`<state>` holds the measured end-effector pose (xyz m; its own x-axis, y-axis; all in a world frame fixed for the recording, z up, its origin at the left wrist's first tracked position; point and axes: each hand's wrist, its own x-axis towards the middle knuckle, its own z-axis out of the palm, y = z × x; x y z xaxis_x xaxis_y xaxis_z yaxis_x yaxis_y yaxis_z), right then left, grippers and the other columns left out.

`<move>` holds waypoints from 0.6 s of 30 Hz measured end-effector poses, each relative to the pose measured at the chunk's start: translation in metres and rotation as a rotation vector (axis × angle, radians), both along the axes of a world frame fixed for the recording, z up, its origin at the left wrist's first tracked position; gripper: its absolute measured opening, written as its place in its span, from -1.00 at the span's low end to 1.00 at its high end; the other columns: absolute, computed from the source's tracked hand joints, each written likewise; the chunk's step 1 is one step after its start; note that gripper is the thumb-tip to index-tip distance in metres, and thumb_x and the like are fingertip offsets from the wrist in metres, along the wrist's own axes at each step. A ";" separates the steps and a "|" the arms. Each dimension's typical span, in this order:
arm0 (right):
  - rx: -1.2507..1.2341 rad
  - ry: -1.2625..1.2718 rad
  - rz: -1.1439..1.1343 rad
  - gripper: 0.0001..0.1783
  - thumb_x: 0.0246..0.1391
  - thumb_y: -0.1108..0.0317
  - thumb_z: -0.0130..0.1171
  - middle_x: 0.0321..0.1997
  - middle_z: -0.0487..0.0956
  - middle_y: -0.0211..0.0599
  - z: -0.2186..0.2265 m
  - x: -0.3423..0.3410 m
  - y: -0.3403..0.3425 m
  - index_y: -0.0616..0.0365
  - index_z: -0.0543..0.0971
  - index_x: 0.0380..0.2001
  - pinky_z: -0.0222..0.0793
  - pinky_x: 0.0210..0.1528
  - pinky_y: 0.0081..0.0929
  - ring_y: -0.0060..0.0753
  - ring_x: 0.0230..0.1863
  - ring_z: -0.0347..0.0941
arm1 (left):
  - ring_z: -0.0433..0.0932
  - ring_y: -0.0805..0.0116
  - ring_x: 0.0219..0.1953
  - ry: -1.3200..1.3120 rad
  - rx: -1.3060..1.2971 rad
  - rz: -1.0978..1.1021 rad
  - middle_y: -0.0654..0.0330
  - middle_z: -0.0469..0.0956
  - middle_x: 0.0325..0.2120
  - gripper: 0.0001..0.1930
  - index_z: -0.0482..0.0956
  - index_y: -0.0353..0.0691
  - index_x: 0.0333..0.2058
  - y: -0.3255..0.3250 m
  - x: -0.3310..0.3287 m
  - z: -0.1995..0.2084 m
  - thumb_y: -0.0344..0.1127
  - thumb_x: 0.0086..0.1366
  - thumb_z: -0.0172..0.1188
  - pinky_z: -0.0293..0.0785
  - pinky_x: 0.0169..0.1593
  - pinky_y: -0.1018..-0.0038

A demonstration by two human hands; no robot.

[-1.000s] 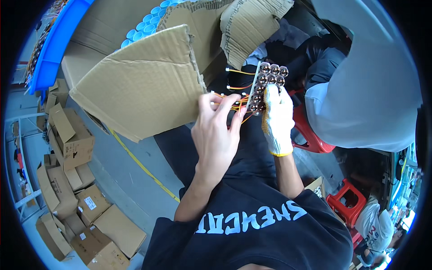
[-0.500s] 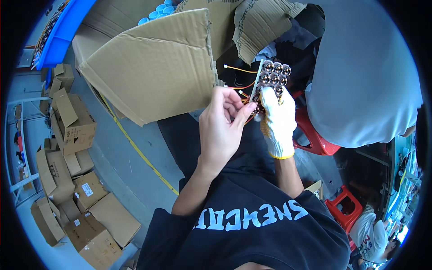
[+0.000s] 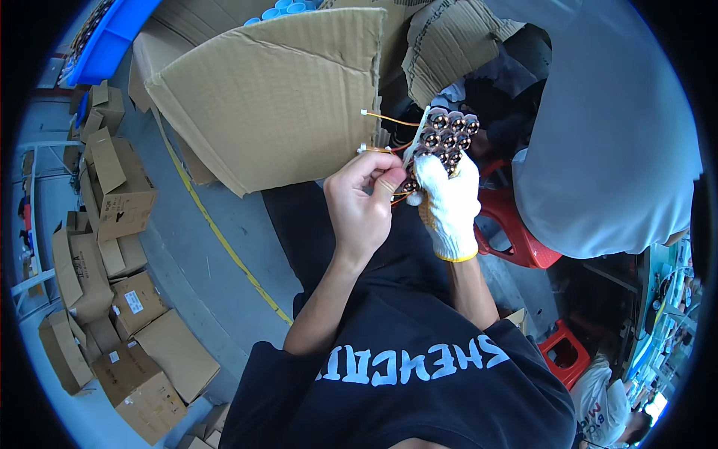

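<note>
At the centre of the frame, my gloved right hand (image 3: 449, 206) grips a board of coppery round domes (image 3: 447, 141). My bare left hand (image 3: 360, 200) curls against its lower left edge; whether those fingers close on anything, I cannot tell. Thin orange wires (image 3: 393, 118) stick out leftward. Beyond, a cardboard flap (image 3: 277, 97) spans the upper left; opened boxes (image 3: 127, 209) stand farther left.

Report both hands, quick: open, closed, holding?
Left hand: closed in a pinch at the wired block; what it grips can't be told.
Right hand: gloved, closed, holding the wired block.
</note>
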<state>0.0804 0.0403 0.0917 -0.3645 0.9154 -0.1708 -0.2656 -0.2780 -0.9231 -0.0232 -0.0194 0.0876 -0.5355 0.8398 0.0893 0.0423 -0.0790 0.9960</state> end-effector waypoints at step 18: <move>-0.033 0.023 0.065 -0.83 0.07 0.34 0.14 -0.49 0.48 -0.44 -0.010 -0.003 0.004 0.20 0.50 -0.30 0.24 -0.62 -0.71 -0.68 -0.59 0.34 | 0.41 0.64 -0.46 0.051 0.004 -0.008 0.31 0.49 -0.49 -0.92 0.49 -0.39 -0.36 0.009 -0.005 0.010 -0.48 0.26 0.14 0.35 -0.33 0.69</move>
